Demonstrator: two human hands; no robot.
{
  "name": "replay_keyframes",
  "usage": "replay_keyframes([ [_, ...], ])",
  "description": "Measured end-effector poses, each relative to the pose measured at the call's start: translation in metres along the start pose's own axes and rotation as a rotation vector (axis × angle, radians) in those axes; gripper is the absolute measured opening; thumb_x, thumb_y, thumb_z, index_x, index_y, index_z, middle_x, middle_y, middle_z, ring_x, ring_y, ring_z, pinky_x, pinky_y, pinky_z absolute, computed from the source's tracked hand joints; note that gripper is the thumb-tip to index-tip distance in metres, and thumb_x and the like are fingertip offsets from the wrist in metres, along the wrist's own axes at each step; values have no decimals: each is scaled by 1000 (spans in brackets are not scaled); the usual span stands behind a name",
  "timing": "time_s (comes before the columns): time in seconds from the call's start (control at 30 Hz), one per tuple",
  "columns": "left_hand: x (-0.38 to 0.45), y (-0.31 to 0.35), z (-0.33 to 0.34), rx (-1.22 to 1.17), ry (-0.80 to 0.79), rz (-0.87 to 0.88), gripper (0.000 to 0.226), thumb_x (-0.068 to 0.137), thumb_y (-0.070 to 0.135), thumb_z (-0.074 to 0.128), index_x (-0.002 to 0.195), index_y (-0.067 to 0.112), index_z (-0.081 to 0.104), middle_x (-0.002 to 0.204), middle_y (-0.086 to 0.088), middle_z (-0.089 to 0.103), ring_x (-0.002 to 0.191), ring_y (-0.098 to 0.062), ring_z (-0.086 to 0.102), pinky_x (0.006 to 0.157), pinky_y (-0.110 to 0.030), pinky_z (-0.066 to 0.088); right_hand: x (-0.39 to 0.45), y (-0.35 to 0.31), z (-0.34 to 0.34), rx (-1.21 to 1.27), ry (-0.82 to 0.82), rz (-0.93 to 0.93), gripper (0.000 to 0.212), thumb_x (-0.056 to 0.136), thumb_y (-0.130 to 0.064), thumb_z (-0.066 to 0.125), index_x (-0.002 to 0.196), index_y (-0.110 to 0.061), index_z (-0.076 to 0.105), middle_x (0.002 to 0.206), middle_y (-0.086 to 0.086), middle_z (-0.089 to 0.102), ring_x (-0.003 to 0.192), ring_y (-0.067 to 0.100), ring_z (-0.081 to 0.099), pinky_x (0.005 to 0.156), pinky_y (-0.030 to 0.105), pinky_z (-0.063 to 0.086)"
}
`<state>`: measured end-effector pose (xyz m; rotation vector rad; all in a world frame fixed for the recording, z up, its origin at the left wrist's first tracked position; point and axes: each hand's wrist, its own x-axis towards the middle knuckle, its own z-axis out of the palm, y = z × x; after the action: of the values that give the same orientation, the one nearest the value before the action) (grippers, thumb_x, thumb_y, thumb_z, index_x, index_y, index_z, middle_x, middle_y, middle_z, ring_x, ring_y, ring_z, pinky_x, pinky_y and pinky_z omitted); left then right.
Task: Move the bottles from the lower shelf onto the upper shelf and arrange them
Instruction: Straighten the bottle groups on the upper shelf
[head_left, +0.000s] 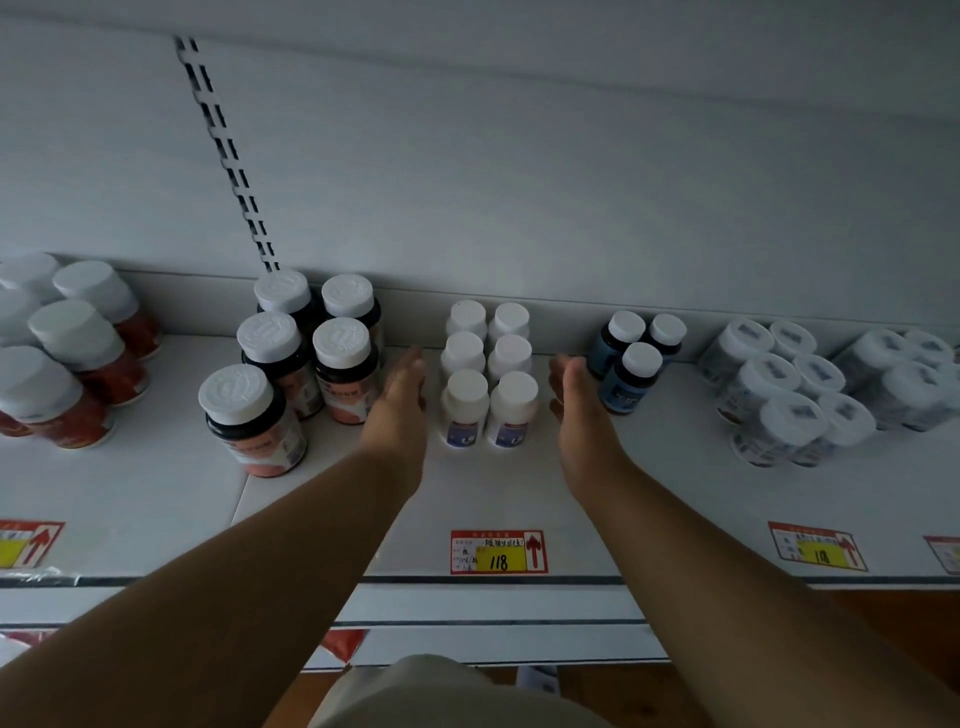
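**Both hands flank the block of small white bottles on the shelf**

Head view: Six small white bottles (488, 371) stand upright on the shelf (675, 499) in two columns of three, packed close together, the rear pair near the back wall (519, 182). The left hand (402, 395) lies just to the left of this block, fingers straight and together, edge-on, holding nothing; whether it touches the nearest bottle cannot be told. The right hand (574, 395) mirrors it just right of the block, fingers likewise straight and extended, empty, with a small gap showing between palm and bottles. The block sits between the two palms.

Outward from the left hand stand five dark bottles with embossed white caps (296, 364), the nearest just beside the back of that hand. Further out on that side is a cluster of red bottles (78, 358). Outward from the right hand, three blue bottles (631, 358) stand just beside its fingers, and beyond them a group of clear-wrapped white bottles (789, 389). On the shelf's front edge, nearer the person than both wrists, sits a red and yellow price tag (498, 552) marked 118.
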<state>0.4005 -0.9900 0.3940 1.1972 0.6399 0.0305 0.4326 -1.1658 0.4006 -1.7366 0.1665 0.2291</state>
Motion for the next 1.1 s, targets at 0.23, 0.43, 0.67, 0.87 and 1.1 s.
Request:
replay_keyframes([
  [0.23,27,11,21,-37,-106,-139,59,86,67,48,121,23,68,113,3,74,108,-19,68,106,-42,43,33,-17,26,333,-129,218,79,85,-83,24,131,-29,59,124,-2,69,118,20,63,109,46,43],
  [0.43,18,15,33,-27,-110,-92,47,95,60,47,112,22,70,104,3,76,100,-17,71,100,-39,49,41,-23,29,488,-220,224,68,96,-71,18,121,-27,63,118,2,72,116,23,65,106,46,45],
  [0.67,15,13,35,-45,-95,-114,49,95,61,47,116,23,69,105,3,76,101,-19,70,103,-42,48,49,-14,29,471,-219,227,68,93,-75,22,118,-29,65,116,1,73,113,24,66,106,48,45],
  [0.87,4,9,27,164,42,79,43,102,46,41,128,20,63,128,-4,65,120,-24,60,104,-31,43,32,-9,24,197,-72,140,75,87,-78,27,133,-27,58,133,-5,63,125,16,56,114,41,36],
  [1.1,-24,-22,1,700,51,338,41,91,14,61,129,26,53,119,9,62,107,-10,58,78,-22,42,-9,16,7,-318,-65,-296,69,82,-64,55,137,-24,41,134,-2,56,121,15,56,90,27,46],
])
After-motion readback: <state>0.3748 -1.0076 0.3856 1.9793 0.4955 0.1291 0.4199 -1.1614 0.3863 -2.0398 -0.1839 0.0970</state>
